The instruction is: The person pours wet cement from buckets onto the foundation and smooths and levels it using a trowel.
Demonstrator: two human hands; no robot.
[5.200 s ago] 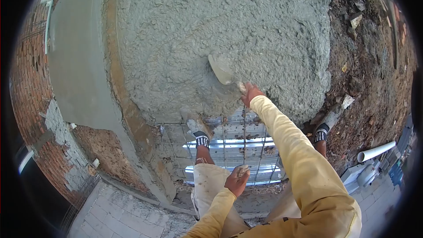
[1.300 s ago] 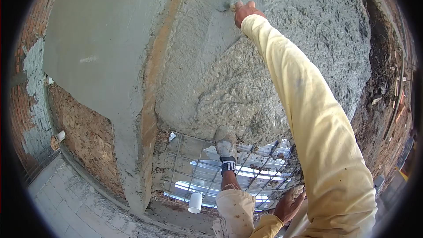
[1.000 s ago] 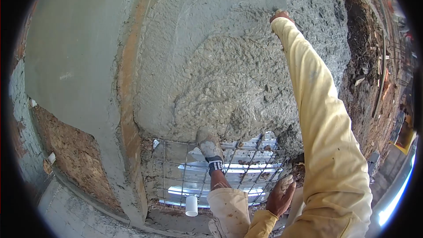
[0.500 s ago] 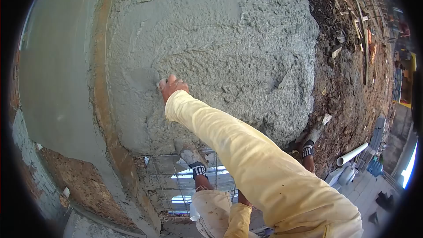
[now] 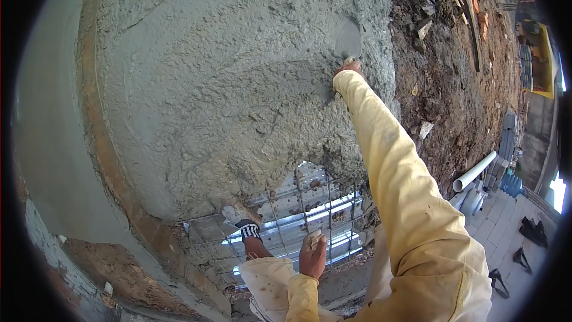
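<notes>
At the right part of the wet concrete (image 5: 238, 83), my right hand (image 5: 349, 67) is closed round the handle of a trowel (image 5: 348, 39). The trowel's rounded blade lies flat on the concrete beyond my fingers. My left hand (image 5: 313, 256) hangs low over the rebar grid (image 5: 304, 203), its fingers curled together; whether it holds something small and grey I cannot make out. My left shoe (image 5: 238, 211) stands at the concrete's near edge, beside the grid.
A wooden strip (image 5: 98, 125) divides the rough concrete from a smooth slab (image 5: 53, 113) on the left. Dirt and rubble (image 5: 441, 83) border the right side. A white pipe (image 5: 475, 171), a water jug (image 5: 472, 201) and dark sandals (image 5: 533, 231) lie at the lower right.
My right hand has swept the trowel from the left side of the concrete to its right side. The view has shifted right, and my left hand has come back into sight above the grid.
</notes>
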